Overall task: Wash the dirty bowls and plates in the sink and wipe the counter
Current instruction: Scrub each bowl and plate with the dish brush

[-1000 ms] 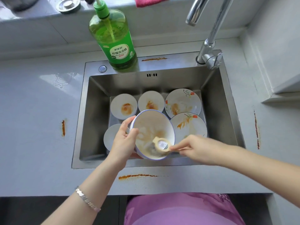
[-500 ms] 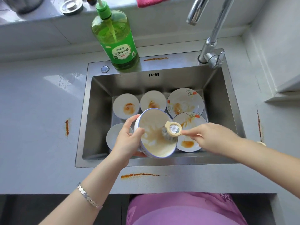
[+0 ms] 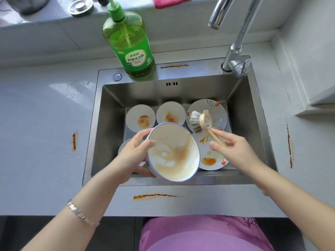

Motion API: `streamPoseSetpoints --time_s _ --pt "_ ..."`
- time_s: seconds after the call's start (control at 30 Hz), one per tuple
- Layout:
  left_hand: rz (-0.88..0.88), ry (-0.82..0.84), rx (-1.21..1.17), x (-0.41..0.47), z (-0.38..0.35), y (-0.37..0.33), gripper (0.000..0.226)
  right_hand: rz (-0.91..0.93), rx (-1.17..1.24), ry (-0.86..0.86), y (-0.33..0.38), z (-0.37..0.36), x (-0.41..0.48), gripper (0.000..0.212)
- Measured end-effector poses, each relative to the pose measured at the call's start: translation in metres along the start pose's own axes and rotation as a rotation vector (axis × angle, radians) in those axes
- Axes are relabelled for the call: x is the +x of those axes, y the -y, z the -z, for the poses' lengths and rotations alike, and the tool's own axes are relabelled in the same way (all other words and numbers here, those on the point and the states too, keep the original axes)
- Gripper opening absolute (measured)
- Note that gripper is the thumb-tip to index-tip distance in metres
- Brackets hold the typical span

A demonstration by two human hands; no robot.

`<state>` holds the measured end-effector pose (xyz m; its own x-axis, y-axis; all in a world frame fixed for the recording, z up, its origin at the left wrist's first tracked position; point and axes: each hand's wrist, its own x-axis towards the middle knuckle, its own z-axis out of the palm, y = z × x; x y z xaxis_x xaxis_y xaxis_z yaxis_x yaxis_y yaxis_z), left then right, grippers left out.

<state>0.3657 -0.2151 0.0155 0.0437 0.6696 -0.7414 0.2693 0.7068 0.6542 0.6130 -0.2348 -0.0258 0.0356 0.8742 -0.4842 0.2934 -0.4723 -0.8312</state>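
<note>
A single wide-angle camera worn on the person's head looks forward and steeply down into the rectangular stainless-steel sink (image 3: 108, 142), near enough that both forearms (image 3: 78, 201) reach in from the bottom edge. The pale grey counter (image 3: 36, 151) spreads to either side, the curved chrome tap (image 3: 233, 57) bows across the top right, and the purple garment (image 3: 199, 234) fills the lower edge at centre.

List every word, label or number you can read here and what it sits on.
"家家宜": top line of the white label on the green dish soap bottle.
"柠檬洗洁精": larger line just below it, same label.
Too small to read: the fine print under those lines and the orange strip above the label.
Blurred, unreadable: the sticker on the head of the dish brush.
Nothing else in view carries text.
</note>
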Motion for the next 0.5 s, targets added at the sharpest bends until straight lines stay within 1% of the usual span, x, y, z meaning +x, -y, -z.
streamPoseSetpoints --time_s 0.1,0.17,0.2,0.27,0.3,0.4,0.5 --pt "-0.030 0.114 0.061 0.001 0.004 -0.015 0.030 -0.176 0.260 0.171 0.000 -0.013 0.001 0.044" --pt "-0.048 0.143 0.128 0.003 0.006 -0.026 0.027 -0.219 0.401 0.240 0.002 -0.016 0.000 0.044" --pt "-0.057 0.147 0.157 0.004 0.008 -0.032 0.025 -0.224 0.428 0.243 0.003 -0.017 -0.001 0.046" --pt "-0.076 0.144 0.183 0.006 0.010 -0.040 0.022 -0.235 0.453 0.183 0.006 -0.020 -0.002 0.050" --pt "-0.094 0.135 0.176 0.007 0.010 -0.042 0.026 -0.241 0.460 0.134 0.007 -0.022 -0.003 0.052" --pt "-0.195 0.054 0.046 0.008 0.005 -0.041 0.053 -0.269 0.508 -0.007 0.010 -0.029 -0.004 0.055" --pt "-0.341 -0.037 -0.092 0.002 -0.019 -0.017 0.065 -0.296 0.591 -0.116 0.015 -0.036 -0.005 0.058"
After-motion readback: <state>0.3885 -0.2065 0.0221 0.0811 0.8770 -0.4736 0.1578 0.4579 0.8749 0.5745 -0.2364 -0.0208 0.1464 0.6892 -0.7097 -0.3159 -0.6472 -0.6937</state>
